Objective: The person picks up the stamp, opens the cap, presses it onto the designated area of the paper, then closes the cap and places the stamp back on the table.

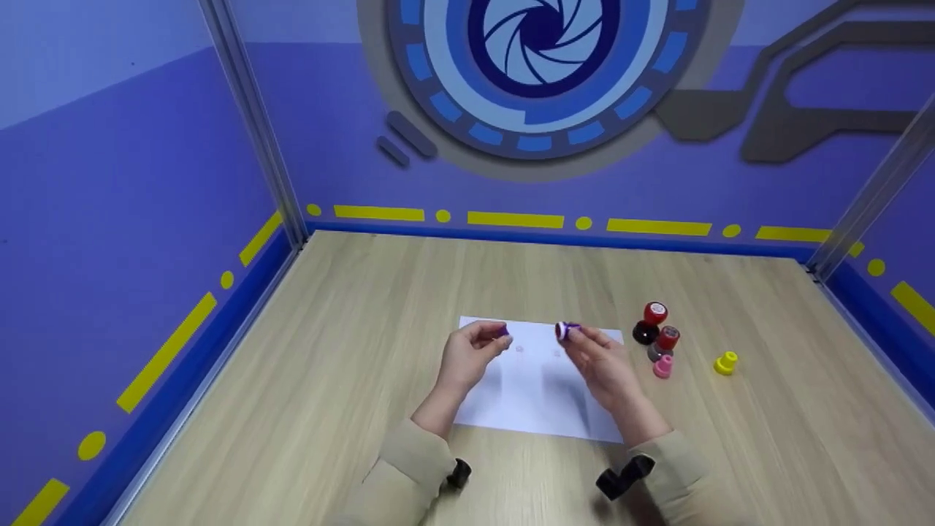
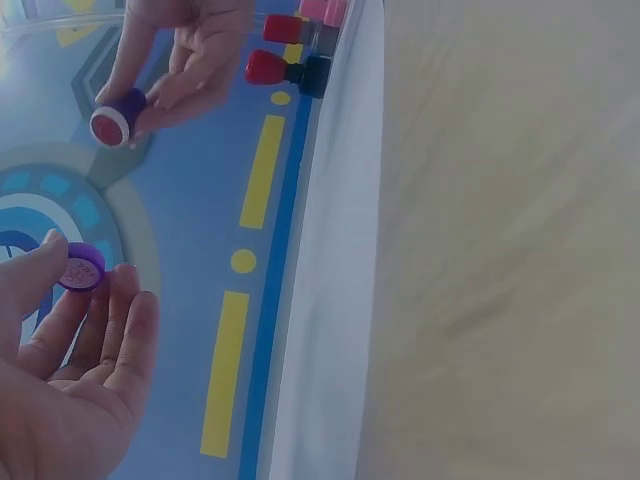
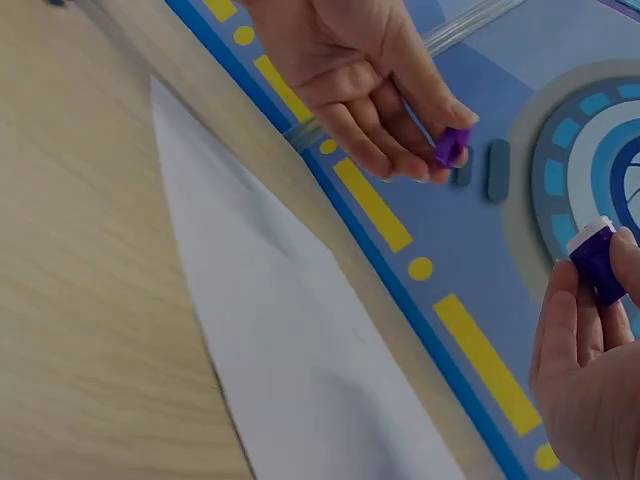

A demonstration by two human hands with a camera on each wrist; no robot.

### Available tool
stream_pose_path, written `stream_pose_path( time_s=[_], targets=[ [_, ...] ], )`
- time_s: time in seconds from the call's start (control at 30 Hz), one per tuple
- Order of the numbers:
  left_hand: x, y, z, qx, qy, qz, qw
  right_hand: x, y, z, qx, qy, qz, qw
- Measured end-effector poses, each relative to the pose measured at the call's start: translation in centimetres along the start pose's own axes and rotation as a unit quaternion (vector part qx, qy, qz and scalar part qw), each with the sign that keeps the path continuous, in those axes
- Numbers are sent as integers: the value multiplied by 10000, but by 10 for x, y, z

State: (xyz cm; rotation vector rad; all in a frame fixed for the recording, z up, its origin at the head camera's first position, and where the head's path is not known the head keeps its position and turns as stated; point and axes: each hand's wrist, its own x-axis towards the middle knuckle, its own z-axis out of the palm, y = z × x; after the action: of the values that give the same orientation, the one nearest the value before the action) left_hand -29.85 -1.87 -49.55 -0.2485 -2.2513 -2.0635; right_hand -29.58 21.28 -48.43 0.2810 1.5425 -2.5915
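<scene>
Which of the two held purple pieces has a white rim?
The purple piece in the right hand: white rings its reddish end; the left hand holds a purple-rimmed piece.

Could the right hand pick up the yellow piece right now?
Probably not straight away: the right hand is pinching a purple stamp. Nothing covers the yellow piece, though, which stands apart beyond the pink piece.

Paper (image 1: 526,402) lies on the table (image 1: 329,365) beneath the hands (image 1: 467,358) (image 1: 603,369), with stamps (image 1: 655,313) to its right and a wall (image 1: 314,131) behind.
</scene>
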Motion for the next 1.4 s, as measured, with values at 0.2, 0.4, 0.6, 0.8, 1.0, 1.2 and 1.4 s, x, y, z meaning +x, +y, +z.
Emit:
stream_pose_path(
  time_s=[0.2, 0.4, 0.6, 0.8, 1.0, 1.2, 1.4],
  targets=[
    [-2, -2, 9, 25, -270, 114, 9996, -6, 18, 9, -108, -73, 45, 9999],
    [-6, -3, 16, 358, -532, 429, 9970, -9, 28, 15, -416, -189, -152, 9988],
    [-7, -3, 19, 236, -634, 416, 9968, -11, 33, 15, -525, -339, -286, 9976],
    [-8, -2, 20, 234, -668, 430, 9966, -10, 34, 16, -691, -331, -247, 9968],
    [-9, 1, 20, 286, -617, 468, 9966, -10, 35, 18, -855, -215, -244, 9958],
    [-9, 1, 21, 248, -540, 514, 9969, -11, 36, 20, -874, -92, -343, 9955],
    [-10, 1, 22, 369, -570, 537, 9962, -12, 36, 20, -942, -41, -370, 9949]
  ],
)
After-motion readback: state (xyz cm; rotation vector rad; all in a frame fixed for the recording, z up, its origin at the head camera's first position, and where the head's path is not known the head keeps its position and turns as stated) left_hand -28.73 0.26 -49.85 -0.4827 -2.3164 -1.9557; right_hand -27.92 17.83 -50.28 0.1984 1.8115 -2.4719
